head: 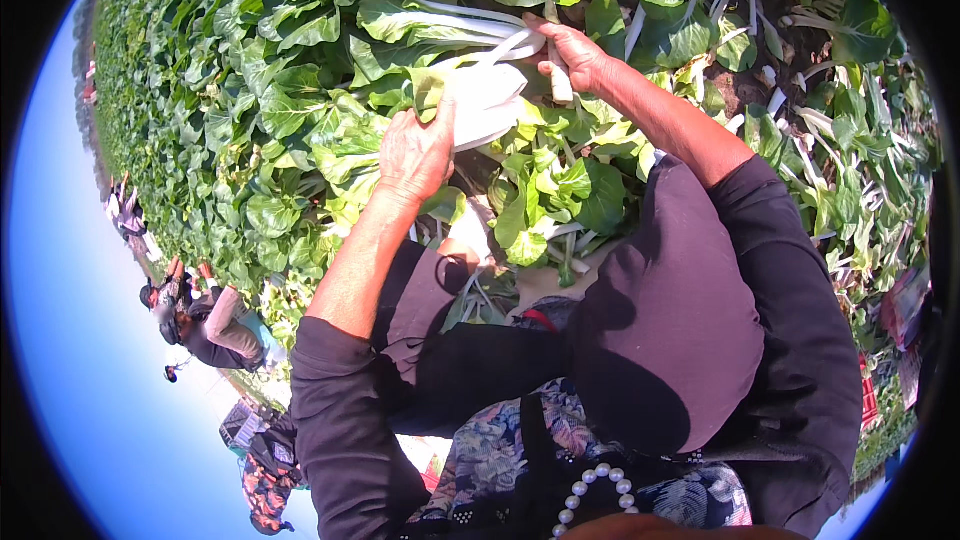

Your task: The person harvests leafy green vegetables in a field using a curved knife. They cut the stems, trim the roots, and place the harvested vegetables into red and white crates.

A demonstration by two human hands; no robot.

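My left hand [420, 150] is closed around a bok choy head [487, 105], thumb across its broad white stalks. The cut-looking base of that head points right, and its lower side hangs over the leaves. Just beyond it, my right hand [574, 56] grips a pale, stick-like handle [560, 82], perhaps of a knife; no blade can be made out. The right fingertips reach the base of another bok choy [472, 26], whose white stalks lie sideways with the leaves to the left.
Dense standing bok choy [277, 105] spreads to the left. Loose leaves and stalks [817, 127] litter the soil at right. Low yellow-green leaves [540, 202] lie before my bent knee [675, 300]. Other people [217, 322] crouch at the left edge of the field.
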